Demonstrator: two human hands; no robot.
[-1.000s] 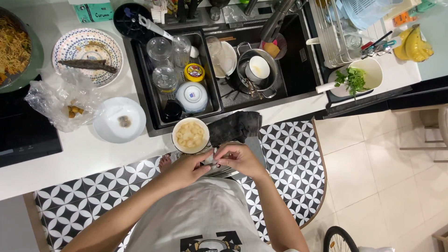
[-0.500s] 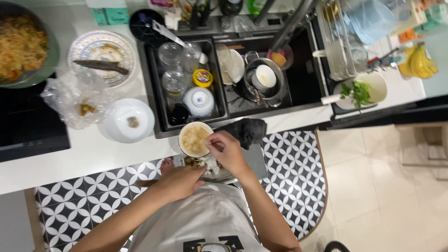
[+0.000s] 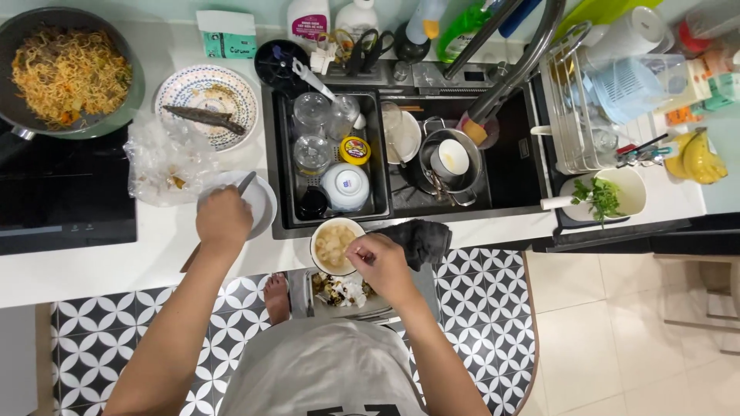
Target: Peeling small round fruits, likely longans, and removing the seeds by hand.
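Overhead view, nearest to farthest. Below the counter edge, an open bin (image 3: 343, 296) of pale peelings lies between my bare foot (image 3: 276, 296) and a dark cloth (image 3: 420, 240) draped over the counter's edge, above the black-and-white patterned mat (image 3: 92, 347).

My right hand (image 3: 379, 263) hangs over the near rim of a small white bowl (image 3: 333, 245) of pale peeled cloves. The fingers are curled nearly closed, tips pinched together; whether they grip anything is too small to make out.

My left hand (image 3: 223, 218) is closed in a fist around a knife (image 3: 245, 183). Its long axis runs diagonally: the blade tip points away and to the right, over a white plate (image 3: 262, 202), and the brown handle end juts out toward me on the left. The middle of the knife is hidden by my hand.

Just beyond lies a crumpled clear plastic bag (image 3: 162, 162). Farther off is a patterned plate (image 3: 206, 96) bearing a dark, elongated piece of food, and a pan of noodles (image 3: 65, 73), cut off by the frame's corner, on the black cooktop (image 3: 62, 192). The sink (image 3: 401, 154) holds glasses, cups and a pot.
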